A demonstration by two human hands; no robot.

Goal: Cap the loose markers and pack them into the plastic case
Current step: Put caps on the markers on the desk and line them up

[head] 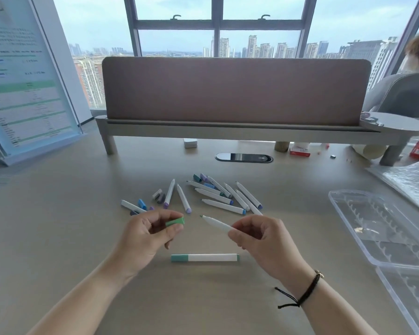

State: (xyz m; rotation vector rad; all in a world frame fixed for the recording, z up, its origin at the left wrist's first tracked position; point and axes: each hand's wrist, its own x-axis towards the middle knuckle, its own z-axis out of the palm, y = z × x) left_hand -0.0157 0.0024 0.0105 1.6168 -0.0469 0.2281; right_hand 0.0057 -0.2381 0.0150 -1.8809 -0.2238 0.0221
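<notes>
One head camera, no second view.
I look forward and down, close over the worktop [58, 238], window [218, 32] far ahead.

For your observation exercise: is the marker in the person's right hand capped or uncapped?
Uncapped: the marker shows a bare green tip, and the green cap sits apart in the left hand.

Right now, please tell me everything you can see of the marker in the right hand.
The uncapped marker has a slim white barrel, plastic by its look, and a small green tip. It is held above the desk, tilted, tip pointing up-left toward the green cap in the left hand, not touching it. The right hand pinches its rear end, hiding that part.
</notes>
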